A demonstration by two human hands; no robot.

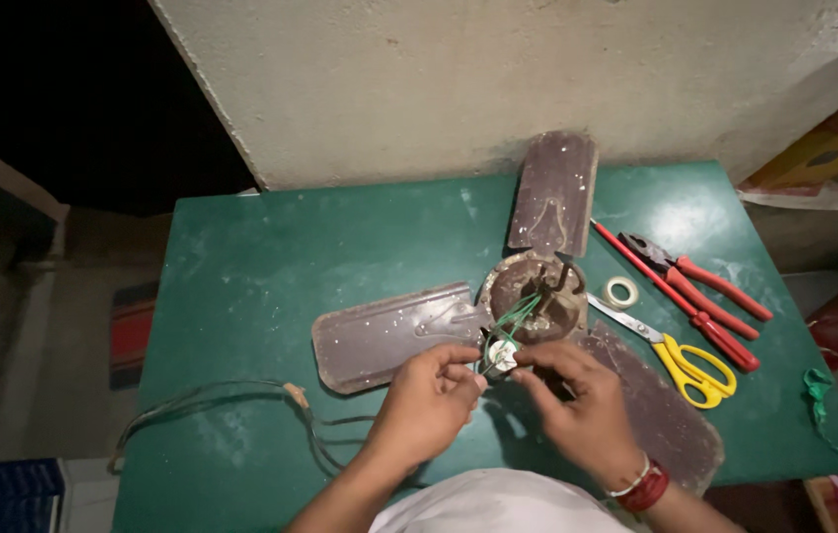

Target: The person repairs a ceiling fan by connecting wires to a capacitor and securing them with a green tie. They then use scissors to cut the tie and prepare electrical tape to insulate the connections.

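A: Ok, head cam, looking down at a green table (241, 266). Brown ceiling fan (535, 296) lies flat on it, motor hub in the mid, three blades out.

B: Hands?

A: Both at the near edge of the hub. Left hand (426, 400) fingers curled in, thumb and forefinger pinched on a small pale part (502, 357) w/ green wires (518, 314) running up from it to the hub. Right hand (577, 400) also curled, fingertips closed on the same part from the other side. So both closed, neither spread flat.

B: Where's that part exactly?

A: Just in front of the hub, between the two hands, above the table, near where the left blade meets the hub. Can't tell what it is, too small and dim.

B: Blades?

A: One points away toward the wall (498, 79), one goes left, third runs right and toward the person, partly under the right wrist. Red bangle on that wrist.

B: Tools?

A: All right of the fan. Tape roll (621, 291) just beside the hub. Scissors (676, 350) w/ yellow handles next to it, blades toward the hub. Red screwdriver (676, 296) and red-handled pliers (700, 276) further right, lying side by side.

B: Other side?

A: Dark cable (222, 405) looped on the table's left, well apart from the fan. Green wire scrap (818, 390) at the far right edge.
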